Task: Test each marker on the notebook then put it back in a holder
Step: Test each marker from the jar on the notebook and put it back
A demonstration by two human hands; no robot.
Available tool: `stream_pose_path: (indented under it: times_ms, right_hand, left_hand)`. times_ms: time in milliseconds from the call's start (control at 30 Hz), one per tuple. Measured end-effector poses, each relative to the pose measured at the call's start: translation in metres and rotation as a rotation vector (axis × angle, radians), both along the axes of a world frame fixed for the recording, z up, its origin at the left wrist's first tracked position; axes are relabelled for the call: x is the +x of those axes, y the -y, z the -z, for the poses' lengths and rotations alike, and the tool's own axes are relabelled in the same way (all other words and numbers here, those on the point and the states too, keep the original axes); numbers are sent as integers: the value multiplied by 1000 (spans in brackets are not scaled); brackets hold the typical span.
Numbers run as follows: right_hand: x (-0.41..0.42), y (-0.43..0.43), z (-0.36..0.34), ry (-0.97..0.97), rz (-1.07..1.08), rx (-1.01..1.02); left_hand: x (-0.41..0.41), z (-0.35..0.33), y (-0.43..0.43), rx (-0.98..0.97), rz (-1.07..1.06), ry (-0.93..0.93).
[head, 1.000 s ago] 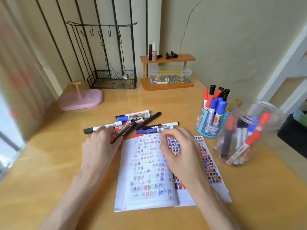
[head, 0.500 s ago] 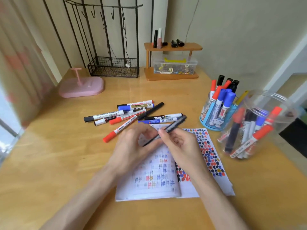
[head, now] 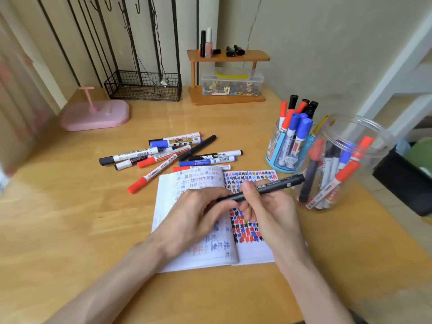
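The right hand has its fingers curled round the middle of a black marker, which slants up to the right above the open notebook. The left hand is also curled, its fingertips pinching the marker's lower left end, so both hands grip the one pen. Whether the cap is on or off cannot be told. The notebook lies flat on the bench under both hands, its two showing pages covered in small red, blue and black marks. Beyond it about ten loose markers lie in a scattered heap, red, blue and black capped, some overlapping. There are two holders at the right: a blue holder standing upright with red, blue and black markers packed in it, too crowded to count surely, and just beside it a clear jar holding several more, leaning at angles.
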State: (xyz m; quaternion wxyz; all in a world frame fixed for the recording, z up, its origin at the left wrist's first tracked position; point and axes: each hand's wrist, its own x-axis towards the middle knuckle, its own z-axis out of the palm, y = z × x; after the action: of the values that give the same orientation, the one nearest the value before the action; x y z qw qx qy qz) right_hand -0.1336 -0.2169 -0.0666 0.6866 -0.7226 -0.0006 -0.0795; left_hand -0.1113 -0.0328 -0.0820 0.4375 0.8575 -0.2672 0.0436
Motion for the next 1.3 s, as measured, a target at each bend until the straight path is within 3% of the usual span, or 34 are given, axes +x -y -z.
stream_pose_path:
  times_ms: [133, 267, 433, 567, 733, 967, 1300]
  right_hand:
    - [-15, 7, 5, 54, 13, 31]
    - [-20, 49, -9, 45, 271, 208]
    - [-27, 45, -9, 53, 48, -27]
    - [-32, 51, 6, -82, 165, 42]
    - [-35, 79, 14, -136, 127, -21]
    - [-35, 84, 22, -98, 158, -130]
    - [-39, 83, 23, -74, 127, -226]
  left_hand:
    - [-4, -4, 5, -64, 143, -147]
    - [9, -4, -18, -185, 113, -282]
    - [3, -2, 11, -308, 116, -338]
    - [-2, 4, 13, -349, 77, -318]
    - [1, 7, 11, -231, 37, -262]
    - [-1, 21, 13, 98, -69, 64]
    - [-2, 21, 15, 143, -54, 108]
